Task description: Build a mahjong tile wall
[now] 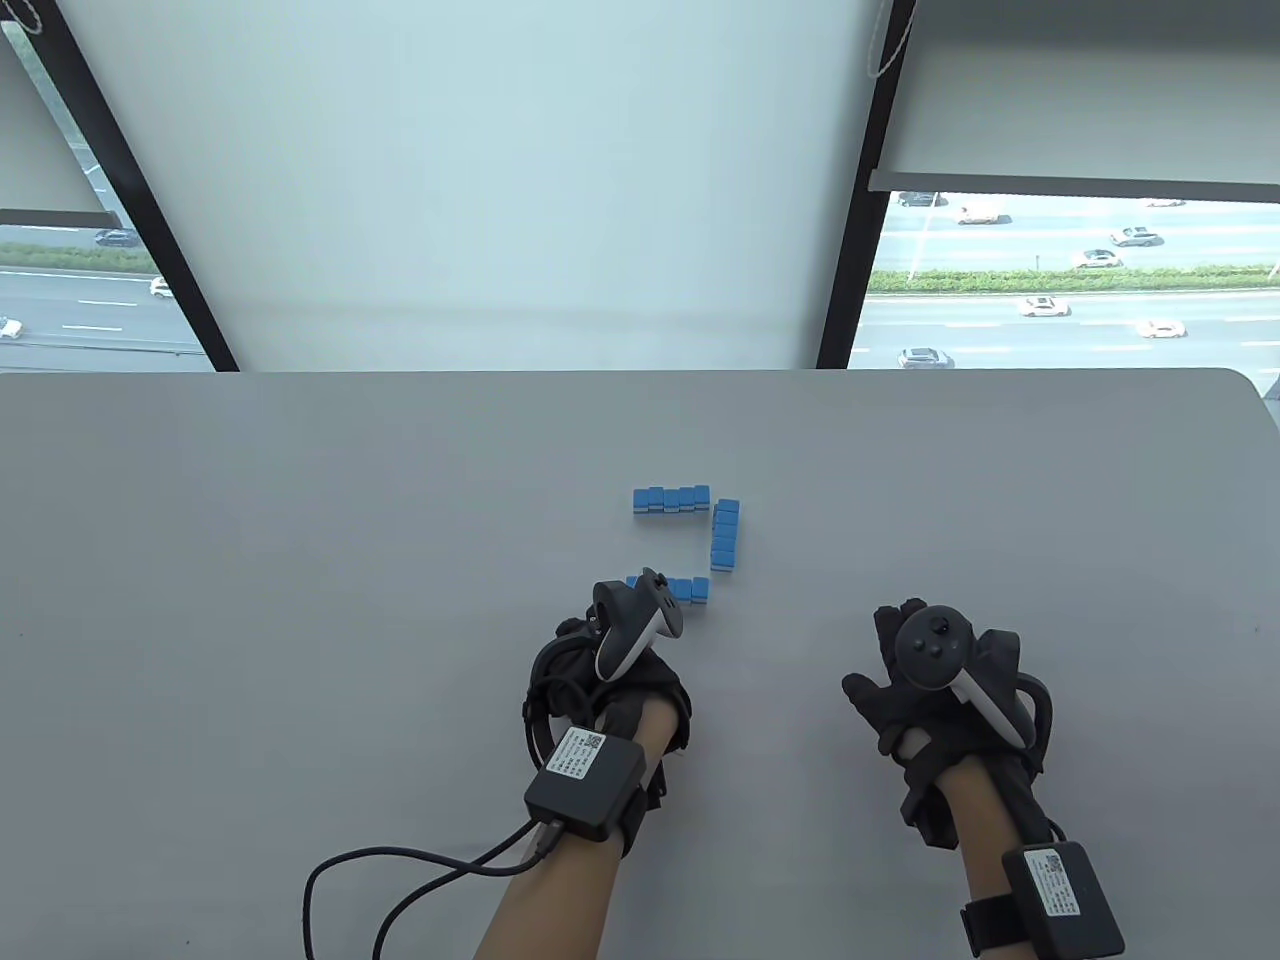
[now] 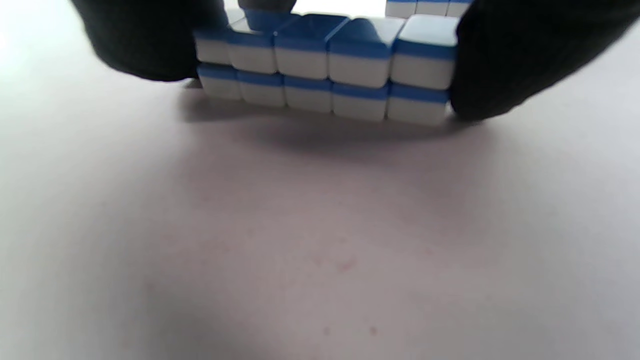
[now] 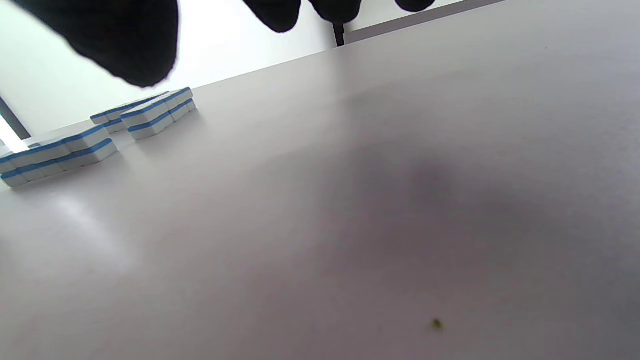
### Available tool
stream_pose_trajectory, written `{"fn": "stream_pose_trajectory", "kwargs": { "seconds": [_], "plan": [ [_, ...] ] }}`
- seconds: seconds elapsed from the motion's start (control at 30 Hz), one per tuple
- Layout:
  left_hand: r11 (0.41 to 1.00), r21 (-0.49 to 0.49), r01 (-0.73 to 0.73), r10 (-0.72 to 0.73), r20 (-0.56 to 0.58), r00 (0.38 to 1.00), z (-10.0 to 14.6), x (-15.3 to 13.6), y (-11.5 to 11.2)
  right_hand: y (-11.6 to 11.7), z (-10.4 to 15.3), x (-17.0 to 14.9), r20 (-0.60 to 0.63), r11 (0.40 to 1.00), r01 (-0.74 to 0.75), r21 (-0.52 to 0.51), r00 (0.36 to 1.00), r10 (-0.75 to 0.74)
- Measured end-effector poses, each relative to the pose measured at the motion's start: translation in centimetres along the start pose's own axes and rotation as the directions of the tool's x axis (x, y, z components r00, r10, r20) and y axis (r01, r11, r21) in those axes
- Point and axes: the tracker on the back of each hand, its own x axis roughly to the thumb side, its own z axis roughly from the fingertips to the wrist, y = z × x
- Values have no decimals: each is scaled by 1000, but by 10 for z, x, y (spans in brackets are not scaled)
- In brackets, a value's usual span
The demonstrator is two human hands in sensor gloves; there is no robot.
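L hand (image 1: 625,640) clamps the near tile row (image 2: 325,70) end to end, just short of the side row (image 1: 726,536). Stiff, slick, prob light tiles; squeeze both ends. R hand (image 1: 940,680) idle, fingers spread.

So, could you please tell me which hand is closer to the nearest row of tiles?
Left. The left hand grips the near tile row at both ends, while the right hand rests open on the table, well off to the row's right.
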Motion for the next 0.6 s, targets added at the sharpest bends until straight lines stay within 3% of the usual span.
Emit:
{"fn": "stream_pose_trajectory", "kwargs": {
  "seconds": [0.37,0.6],
  "plan": [
    [982,131,138,-169,264,950,-26,-36,11,-1,-3,-5,-34,1000,-25,-7,999,25],
    [956,201,214,-290,523,802,-62,-52,35,-7,-2,-12,-80,997,-65,-42,995,61]
  ]
}}
